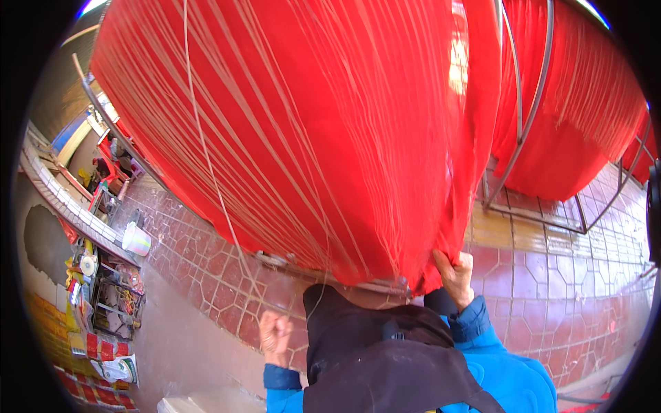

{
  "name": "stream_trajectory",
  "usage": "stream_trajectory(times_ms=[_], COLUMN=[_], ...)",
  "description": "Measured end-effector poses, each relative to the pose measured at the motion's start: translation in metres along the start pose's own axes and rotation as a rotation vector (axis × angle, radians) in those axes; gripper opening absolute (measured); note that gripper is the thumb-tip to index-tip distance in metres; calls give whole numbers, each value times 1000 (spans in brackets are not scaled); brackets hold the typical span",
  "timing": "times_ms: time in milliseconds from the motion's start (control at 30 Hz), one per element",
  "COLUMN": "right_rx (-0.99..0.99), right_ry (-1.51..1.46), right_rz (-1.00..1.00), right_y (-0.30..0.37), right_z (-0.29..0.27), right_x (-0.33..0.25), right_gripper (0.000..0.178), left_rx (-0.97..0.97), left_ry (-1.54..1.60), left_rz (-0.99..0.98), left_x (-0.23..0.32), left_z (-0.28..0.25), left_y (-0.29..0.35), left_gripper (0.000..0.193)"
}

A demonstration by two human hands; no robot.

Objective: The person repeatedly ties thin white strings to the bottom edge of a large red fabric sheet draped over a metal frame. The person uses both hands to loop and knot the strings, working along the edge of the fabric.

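A large sheet of red cloth (pixel 330 172) with long pale loose threads across it hangs in front of me. My right hand (pixel 456 277) is closed on its gathered lower edge, at the right side of the sheet. Lower left, beside my dark apron (pixel 385 358), my left hand (pixel 275 332) is held up with its fingers curled together. One long pale thread (pixel 206 148) comes down across the cloth towards these fingers and seems pinched in them; the grip itself is slightly blurred.
More red cloth (pixel 571 131) hangs on a metal frame (pixel 527 131) at the right. Patterned reddish tiles (pixel 551 289) cover the floor. Far left stand a white bucket (pixel 136 239) and a cluttered shelf (pixel 113 296). A low metal bar (pixel 330 270) runs under the cloth.
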State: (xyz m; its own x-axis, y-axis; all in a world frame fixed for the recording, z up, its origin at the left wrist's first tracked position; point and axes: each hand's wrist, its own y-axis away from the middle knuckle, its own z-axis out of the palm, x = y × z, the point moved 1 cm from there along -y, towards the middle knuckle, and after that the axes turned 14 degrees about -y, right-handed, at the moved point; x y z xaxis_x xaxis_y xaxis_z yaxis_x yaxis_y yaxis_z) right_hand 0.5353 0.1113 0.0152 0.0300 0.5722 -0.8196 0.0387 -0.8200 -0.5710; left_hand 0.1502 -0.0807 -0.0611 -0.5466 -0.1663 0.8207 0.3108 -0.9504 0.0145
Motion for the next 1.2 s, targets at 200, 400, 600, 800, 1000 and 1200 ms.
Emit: stream_trajectory(times_ms=[200, 400, 600, 800, 1000, 1200], right_rx=[6, 40, 49, 62, 77, 58], right_ry=[-28, -13, 60, 60, 53, 72], right_rz=[52, 71, 34, -23, -26, 8], right_y=[2, 4, 7, 7, 7, 9], right_z=[-2, -2, -3, -3, -3, -4], right_x=[4, 6, 9, 12, 12, 11], right_gripper=[2, 3, 7, 9, 9, 8], left_rx=[-230, 132, -5, -49, -126, -133], left_ry=[-497, -1351, -1426, -977, -874, -721], left_rz=[-315, 69, 821, 280, 171, 124], left_x=[-63, -53, -36, -87, -121, -118], left_z=[72, 125, 189, 197, 182, 189], left_y=[-23, -55, -63, -120, -117, -124], left_gripper=[16, 34, 21, 22, 27, 27])
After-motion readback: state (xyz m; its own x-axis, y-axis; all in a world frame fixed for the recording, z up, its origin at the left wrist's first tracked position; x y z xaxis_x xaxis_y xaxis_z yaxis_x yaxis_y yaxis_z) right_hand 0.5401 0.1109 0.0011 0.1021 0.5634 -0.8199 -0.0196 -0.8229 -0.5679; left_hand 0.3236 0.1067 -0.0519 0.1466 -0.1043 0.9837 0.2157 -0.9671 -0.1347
